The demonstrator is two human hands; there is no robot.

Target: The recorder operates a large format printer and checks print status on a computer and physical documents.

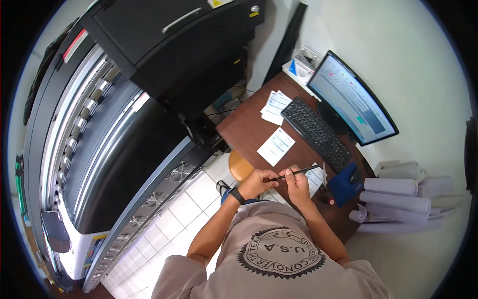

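Both hands are together in front of my body, at the near edge of a brown desk (239,127). A slim black pen-like stick (307,169) runs between them, its far end pointing up to the right. My left hand (257,184), with a dark watch on its wrist, pinches the lower end. Thumb and fingers of my right hand (298,185) close round it further along. Just beyond my right hand lies a printed sheet (314,180), partly covered. Another printed sheet (276,147) rests on the desk past my left hand.
A black keyboard (316,133) and a lit monitor (353,97) stand at the far right, beside a mouse (355,174) on a blue mouse pad (343,188). Paper rolls (398,204) lean by the wall. A large black printer (134,164) fills the left; a round stool (240,167) stands below the desk.
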